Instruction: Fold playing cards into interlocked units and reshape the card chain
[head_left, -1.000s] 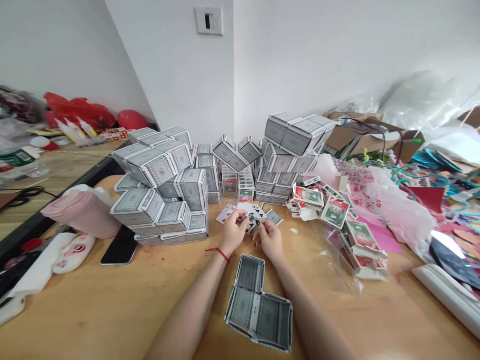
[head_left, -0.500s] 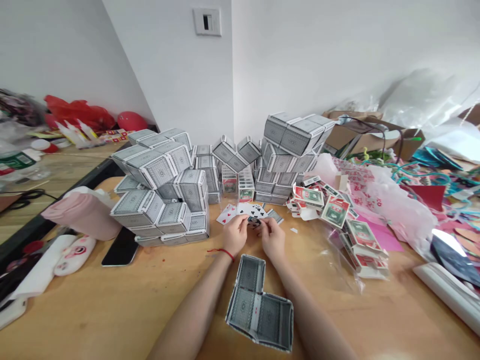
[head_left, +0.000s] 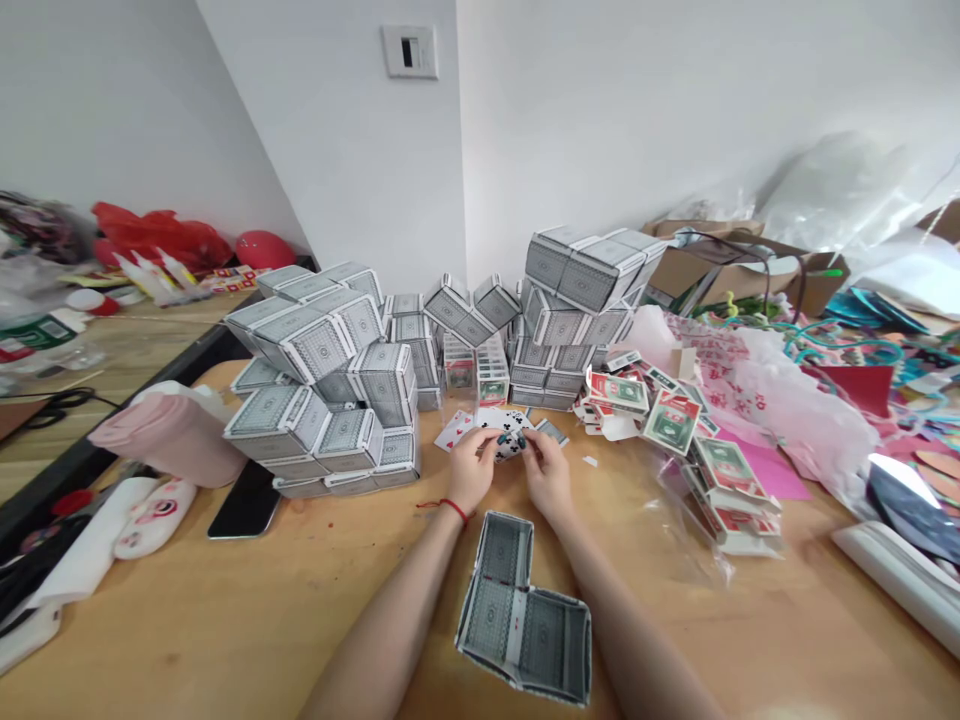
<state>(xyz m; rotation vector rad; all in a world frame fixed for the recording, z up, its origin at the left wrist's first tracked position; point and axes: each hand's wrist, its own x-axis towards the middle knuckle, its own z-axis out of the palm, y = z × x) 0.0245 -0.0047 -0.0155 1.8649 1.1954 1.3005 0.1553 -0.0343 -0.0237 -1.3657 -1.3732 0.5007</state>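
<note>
My left hand [head_left: 472, 468] and my right hand [head_left: 546, 470] face each other over a small heap of playing cards. Both are closed, with thumbs and fingertips pinched at the two sides of a playing card [head_left: 509, 449] with black pips. Dark nails show at the fingertips. Just behind lie a fanned card with red hearts [head_left: 451, 432] and more club cards [head_left: 491, 416]; a grey-backed card [head_left: 553, 432] is beside my right fingers. Between my forearms rests an L-shaped open piece [head_left: 517, 615] made of grey-patterned cards.
Stacked grey card blocks [head_left: 330, 400] stand on the left, with others [head_left: 574, 300] at the back right. A card-block V [head_left: 471, 310] bridges between them. Red-green card boxes [head_left: 671, 420] are piled right. A phone [head_left: 244, 505], pink roll [head_left: 172, 435] and plastic bags [head_left: 780, 400] lie around.
The thumbs have drawn slightly apart, and more of the black-pipped card shows between them. The view has shifted a little; the card blocks stand as before.
</note>
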